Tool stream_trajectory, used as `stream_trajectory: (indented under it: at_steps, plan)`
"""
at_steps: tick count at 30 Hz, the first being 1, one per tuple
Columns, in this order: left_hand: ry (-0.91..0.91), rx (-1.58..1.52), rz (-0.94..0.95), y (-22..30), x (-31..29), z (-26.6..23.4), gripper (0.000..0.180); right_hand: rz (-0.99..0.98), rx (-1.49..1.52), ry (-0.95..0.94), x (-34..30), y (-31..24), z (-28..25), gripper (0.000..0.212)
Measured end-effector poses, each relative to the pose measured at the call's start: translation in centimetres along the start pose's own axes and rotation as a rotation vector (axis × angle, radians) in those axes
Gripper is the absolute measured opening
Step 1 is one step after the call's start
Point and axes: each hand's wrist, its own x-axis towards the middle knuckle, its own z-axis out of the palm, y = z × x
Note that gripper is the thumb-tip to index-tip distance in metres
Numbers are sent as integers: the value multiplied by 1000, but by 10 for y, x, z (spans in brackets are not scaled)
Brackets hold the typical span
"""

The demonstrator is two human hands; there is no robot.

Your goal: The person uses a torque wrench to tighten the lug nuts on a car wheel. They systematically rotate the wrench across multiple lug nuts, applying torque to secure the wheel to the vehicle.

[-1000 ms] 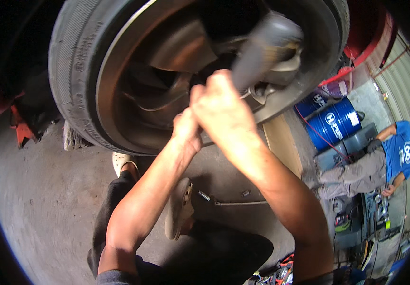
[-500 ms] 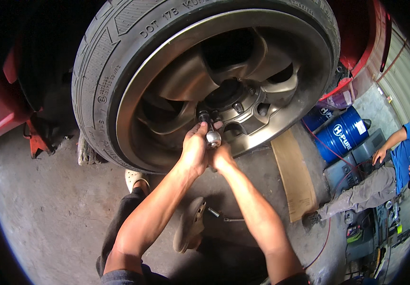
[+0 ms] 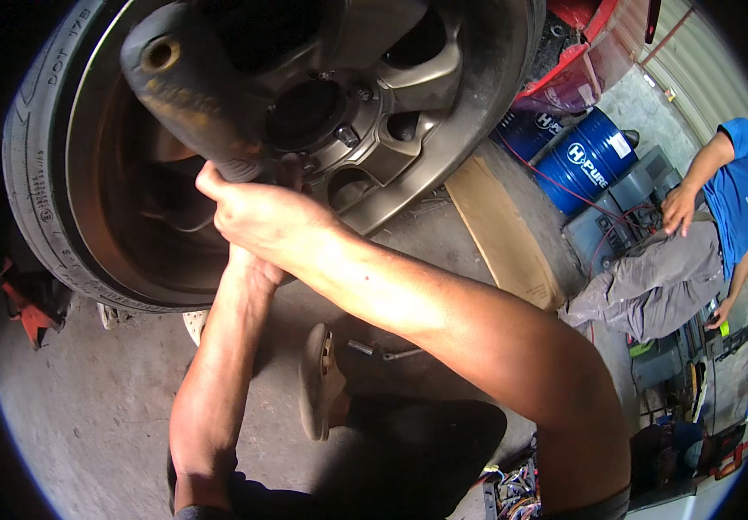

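Note:
A car wheel (image 3: 391,186) with bronze-grey spokes and a black tyre fills the upper left, lug nuts (image 3: 348,136) showing around its open hub. My right hand (image 3: 274,212) is closed round the lower part of a ratchet wrench (image 3: 196,95), whose thick dark grip, with a hole in its end and worn yellow marks, points up toward me. Just below, against the right hand, is my left hand (image 3: 257,264); its fingers are hidden behind the right hand. Also hidden is the end of the wrench at the wheel.
Sockets and a tool (image 3: 361,347) lie on the floor near my shoe (image 3: 313,381). Right of the wheel are a cardboard strip (image 3: 504,234) and blue drums (image 3: 586,160). A person in a blue shirt (image 3: 742,173) is at the right. A red stand (image 3: 31,316) is at left.
The ratchet's grip has swung up into view at the upper left, and my right hand has moved up and left across the left one. My view has shifted; the person at right has moved an arm.

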Motion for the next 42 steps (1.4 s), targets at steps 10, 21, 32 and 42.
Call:
stream_trajectory:
  at_steps: [10, 21, 32, 42]
  plan:
    - [289, 1, -130, -3, 13, 4, 23, 1154, 1451, -673, -48, -43, 33, 10]
    - [404, 155, -84, -15, -4, 5, 31, 1248, 1684, -717, -38, -78, 39, 23]
    - [125, -49, -193, -8, -1, 8, 40, 365, 417, -440, -6, 4, 2, 12]
    - [304, -164, -234, -8, 5, 8, 26, 770, 920, -458, -26, -5, 19, 7]
